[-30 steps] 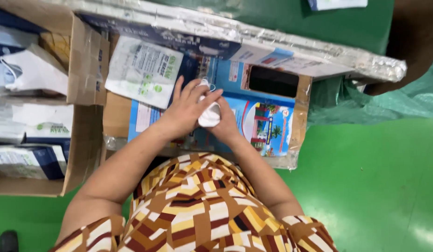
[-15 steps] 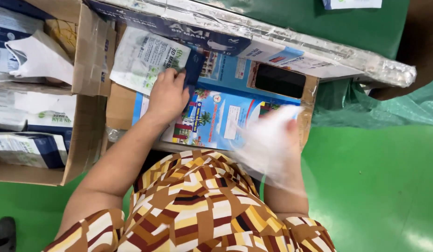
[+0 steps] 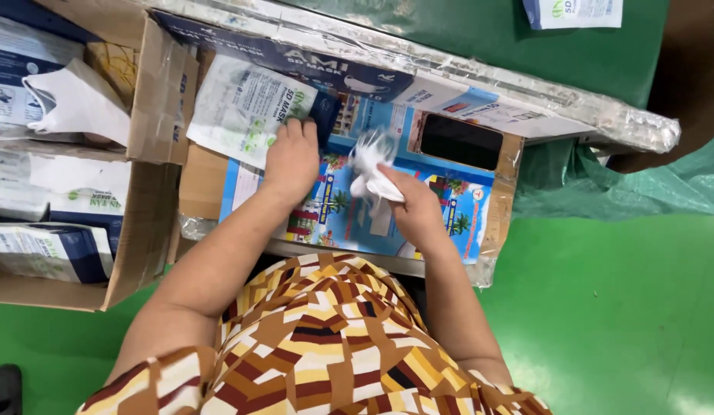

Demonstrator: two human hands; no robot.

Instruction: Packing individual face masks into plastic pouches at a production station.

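Right hand (image 3: 414, 211) is gripping a white mask (image 3: 370, 163), fingers closed around its lower end; the mask is blurred, possibly crumpled. It is sitting above the colourful board (image 3: 457, 207), just right of the left hand (image 3: 291, 160). Left hand is lying flat, fingers spread, pressing on a packet (image 3: 245, 107) at its edge. A dark phone (image 3: 459, 141) is lying near the mask's right. Cardboard box (image 3: 145, 223) is standing at left.

place: packing workshop | signs: cardboard cartons (image 3: 153, 92) of packets, green floor (image 3: 603, 307)
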